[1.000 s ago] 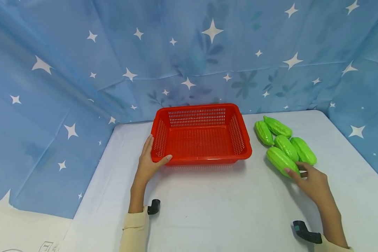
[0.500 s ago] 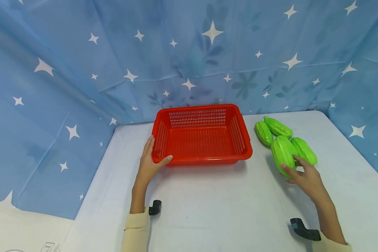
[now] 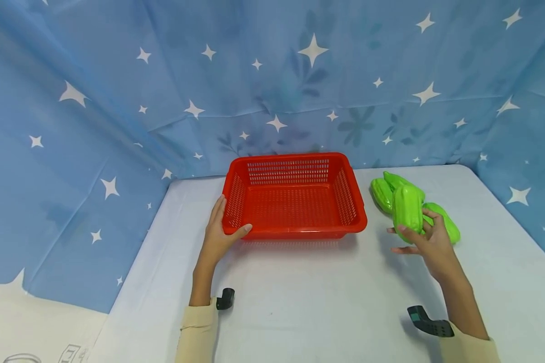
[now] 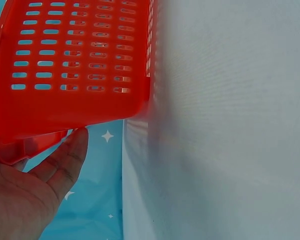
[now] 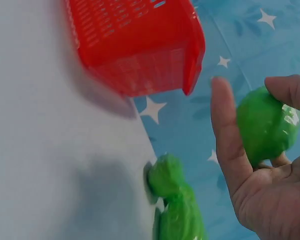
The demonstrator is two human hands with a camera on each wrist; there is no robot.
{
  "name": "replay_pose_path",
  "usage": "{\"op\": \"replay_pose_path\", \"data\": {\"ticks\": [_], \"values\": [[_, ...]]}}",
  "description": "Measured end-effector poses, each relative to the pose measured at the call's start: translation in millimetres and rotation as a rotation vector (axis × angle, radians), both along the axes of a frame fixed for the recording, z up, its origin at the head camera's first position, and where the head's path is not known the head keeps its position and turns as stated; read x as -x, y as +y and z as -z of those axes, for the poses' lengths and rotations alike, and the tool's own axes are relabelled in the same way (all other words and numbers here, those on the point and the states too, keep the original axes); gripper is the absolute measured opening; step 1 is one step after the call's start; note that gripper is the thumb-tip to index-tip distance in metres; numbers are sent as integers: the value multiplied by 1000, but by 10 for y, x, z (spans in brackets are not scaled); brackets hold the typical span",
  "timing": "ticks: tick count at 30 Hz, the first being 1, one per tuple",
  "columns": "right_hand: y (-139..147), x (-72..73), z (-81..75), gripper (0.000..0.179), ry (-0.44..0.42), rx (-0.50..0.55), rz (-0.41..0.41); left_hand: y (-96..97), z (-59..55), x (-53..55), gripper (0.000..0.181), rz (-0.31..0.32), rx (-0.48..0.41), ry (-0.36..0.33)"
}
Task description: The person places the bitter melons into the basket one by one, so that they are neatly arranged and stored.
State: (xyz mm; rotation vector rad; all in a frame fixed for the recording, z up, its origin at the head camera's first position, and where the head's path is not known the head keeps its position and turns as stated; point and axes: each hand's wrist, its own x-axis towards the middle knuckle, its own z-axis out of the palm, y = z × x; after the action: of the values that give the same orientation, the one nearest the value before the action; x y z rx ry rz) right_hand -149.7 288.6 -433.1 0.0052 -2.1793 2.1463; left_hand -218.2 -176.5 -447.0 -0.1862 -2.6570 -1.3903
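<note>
A pale green, ridged bitter melon point(image 3: 407, 213) is held between the thumb and fingers of my right hand point(image 3: 433, 247), raised above the table with its long side pointing away. The right wrist view shows the bitter melon point(image 5: 267, 127) end-on, one finger stretched out beside it. My left hand point(image 3: 218, 239) rests at the near left corner of a red perforated plastic basket point(image 3: 300, 233), its thumb along the front rim and its straight fingers against the left side. In the left wrist view, fingers point(image 4: 64, 165) touch the outside of the basket point(image 4: 74, 105).
More bitter melons lie behind the right hand: one at left point(image 3: 381, 194), one at the back point(image 3: 399, 180) and one at right point(image 3: 449, 227), partly hidden by the hand. White cloth covers the table point(image 3: 309, 297). A blue star-patterned curtain point(image 3: 236, 85) hangs behind.
My right hand has lifted the bitter melon off the near side of the group, moved it slightly left and away, and turned it lengthwise. The left hand stays at the basket corner.
</note>
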Motion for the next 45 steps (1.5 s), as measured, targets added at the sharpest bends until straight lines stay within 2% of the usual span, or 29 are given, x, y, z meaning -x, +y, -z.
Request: {"op": "replay_pose_path", "data": {"ticks": [4,8,17,22,27,34,40,45], "values": [[-118,77,-132,60,23,22,-66,-2,-2,-4,104,-3,3,-2],[-220,179,-229,57,1,17,-127,-7,-3,-6,104,-9,3,-1],[-390,310,-395,44,48,214,-312,2,-11,-10,104,1,-1,6],[-506,359,-489,49,58,283,-331,2,-2,-8,104,4,1,4],[-662,405,-579,59,58,263,-307,13,-1,-20,104,3,-3,1],[-949,538,-688,66,-48,182,-252,16,-19,-26,105,4,-6,-3],[-1151,686,-709,65,-116,79,-270,18,-9,-19,105,-4,-4,-6],[-1306,867,-722,65,-182,19,-294,22,-1,-17,103,-8,-17,-6]]}}
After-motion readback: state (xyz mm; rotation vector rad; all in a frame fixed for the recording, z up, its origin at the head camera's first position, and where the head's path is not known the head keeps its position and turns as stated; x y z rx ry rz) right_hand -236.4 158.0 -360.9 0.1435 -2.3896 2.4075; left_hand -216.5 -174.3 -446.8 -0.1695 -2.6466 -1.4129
